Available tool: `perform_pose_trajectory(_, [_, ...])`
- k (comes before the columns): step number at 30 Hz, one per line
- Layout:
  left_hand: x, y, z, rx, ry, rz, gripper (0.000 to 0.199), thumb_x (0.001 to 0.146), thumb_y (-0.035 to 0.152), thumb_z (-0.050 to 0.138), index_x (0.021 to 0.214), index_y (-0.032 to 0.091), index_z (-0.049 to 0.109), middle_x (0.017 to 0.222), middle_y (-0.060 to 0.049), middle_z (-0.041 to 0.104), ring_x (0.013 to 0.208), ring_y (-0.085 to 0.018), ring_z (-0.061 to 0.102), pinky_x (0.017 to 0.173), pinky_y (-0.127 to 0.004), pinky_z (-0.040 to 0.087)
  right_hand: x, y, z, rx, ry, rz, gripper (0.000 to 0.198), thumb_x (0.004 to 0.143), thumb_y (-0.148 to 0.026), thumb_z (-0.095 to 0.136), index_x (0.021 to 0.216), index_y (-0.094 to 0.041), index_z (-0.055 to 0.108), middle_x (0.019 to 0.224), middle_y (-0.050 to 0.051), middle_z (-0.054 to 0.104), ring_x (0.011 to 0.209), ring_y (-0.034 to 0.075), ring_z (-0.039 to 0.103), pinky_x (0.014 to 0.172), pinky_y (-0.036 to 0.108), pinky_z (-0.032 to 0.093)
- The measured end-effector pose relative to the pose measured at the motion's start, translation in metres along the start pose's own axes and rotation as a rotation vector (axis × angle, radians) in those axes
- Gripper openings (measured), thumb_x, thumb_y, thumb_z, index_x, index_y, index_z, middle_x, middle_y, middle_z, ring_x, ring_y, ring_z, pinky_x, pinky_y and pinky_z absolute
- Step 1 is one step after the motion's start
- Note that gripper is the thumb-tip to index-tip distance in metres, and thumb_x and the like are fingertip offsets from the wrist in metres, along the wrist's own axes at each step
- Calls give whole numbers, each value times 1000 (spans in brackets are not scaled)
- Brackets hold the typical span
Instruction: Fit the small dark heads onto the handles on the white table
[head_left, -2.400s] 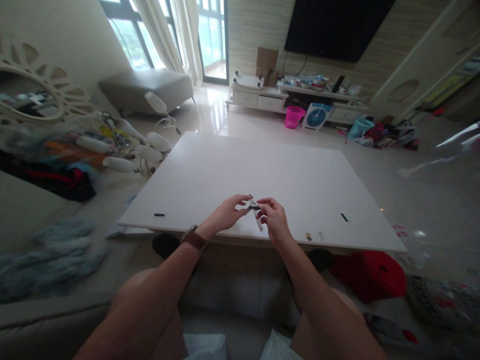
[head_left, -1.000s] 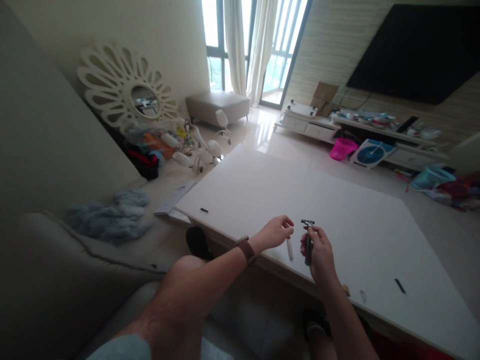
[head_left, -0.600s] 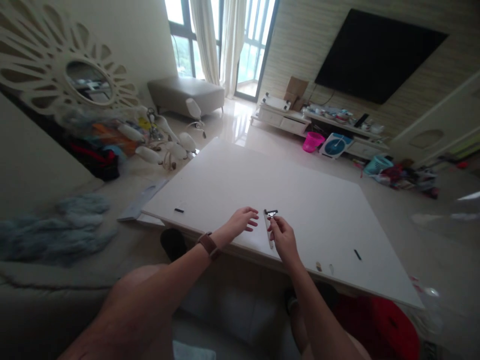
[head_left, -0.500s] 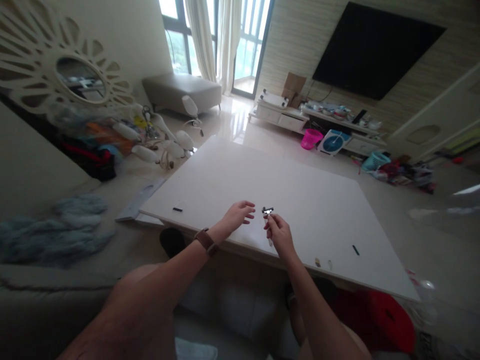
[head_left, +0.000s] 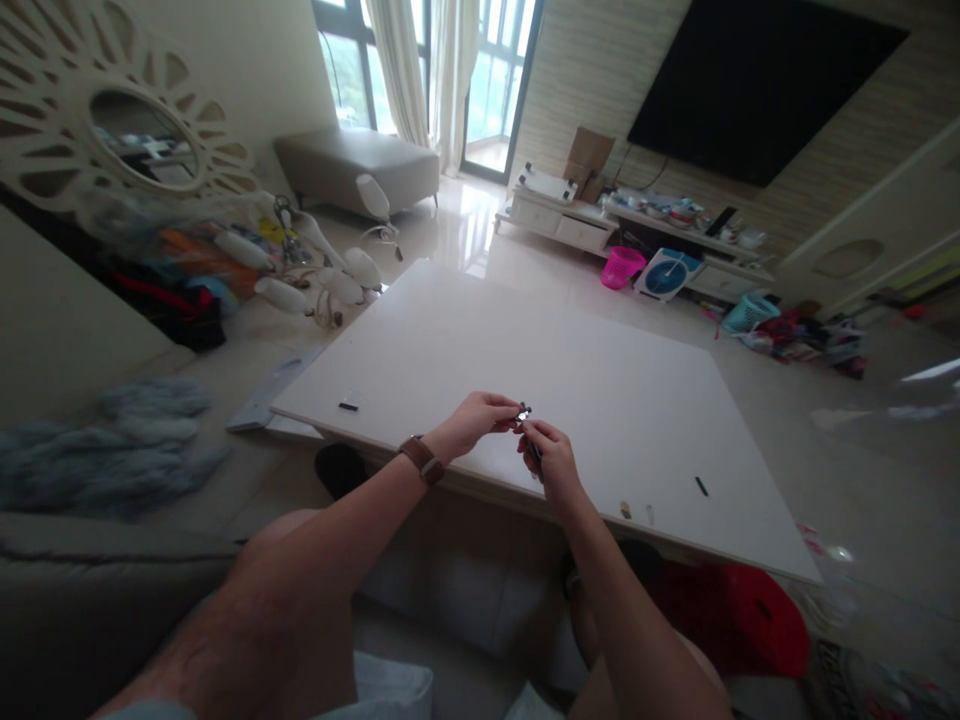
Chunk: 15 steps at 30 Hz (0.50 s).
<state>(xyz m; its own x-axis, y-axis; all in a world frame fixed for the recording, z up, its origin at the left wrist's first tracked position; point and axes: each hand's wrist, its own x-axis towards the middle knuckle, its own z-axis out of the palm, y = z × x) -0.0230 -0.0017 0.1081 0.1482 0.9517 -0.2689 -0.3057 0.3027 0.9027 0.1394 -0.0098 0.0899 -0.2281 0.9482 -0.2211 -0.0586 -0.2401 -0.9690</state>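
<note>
A small T-shaped, razor-like tool (head_left: 523,412) with a shiny silver and dark head is held over the near edge of the white table (head_left: 480,340). My right hand (head_left: 553,462) is closed round its handle, dark where it shows below the fingers. My left hand (head_left: 481,418), with a brown watch band at the wrist, has thumb and fingers closed on the head. The tool's finer parts are too small to make out. A short black strip (head_left: 349,407) lies on the table to the left, and another dark strip (head_left: 701,486) to the right.
A small tan piece (head_left: 625,510) and a thin clear loop (head_left: 650,514) lie at the table's near right edge. A red stool (head_left: 765,620) stands below that edge. Beyond the table are a chandelier (head_left: 337,285), a pink basket (head_left: 622,268) and a low cabinet (head_left: 585,234).
My left hand has moved right and closed on the tool's head; it was open and apart from it before. My right hand keeps its hold, and the tool has turned slightly.
</note>
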Motion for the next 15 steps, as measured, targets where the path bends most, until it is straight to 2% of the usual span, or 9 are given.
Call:
perform_pose_trajectory(5, [6, -4, -2, -15, 72, 15, 28, 62, 29, 86, 81, 10, 75, 80, -9, 73, 73, -13, 63, 75, -29, 48, -1, -2, -1, -41, 5, -27, 31, 76, -47, 69, 74, -16, 67, 54, -4, 54, 36, 5, 38, 34, 20, 18])
perform_pose_trajectory(9, [9, -4, -3, -46, 182, 79, 33, 64, 30, 87, 86, 10, 71, 82, -10, 74, 73, -14, 65, 76, -29, 48, 3, 0, -9, -51, -21, -35, 35, 79, -51, 64, 83, -17, 67, 60, -2, 56, 39, 7, 42, 36, 20, 22])
perform_pose_trajectory(12, [11, -4, -3, -85, 210, 104, 37, 66, 34, 87, 88, 11, 69, 83, -11, 75, 71, -13, 65, 73, -28, 48, 14, 8, -31, -156, 74, -61, 38, 80, -50, 60, 95, -16, 69, 69, -1, 58, 47, 9, 47, 40, 21, 29])
perform_pose_trajectory(15, [10, -3, -3, -111, 197, 101, 38, 66, 37, 87, 87, 11, 68, 80, -11, 74, 68, -12, 64, 71, -27, 48, 24, 23, -64, -450, 224, -138, 40, 77, -40, 58, 106, -15, 70, 85, 5, 64, 59, 14, 55, 52, 26, 43])
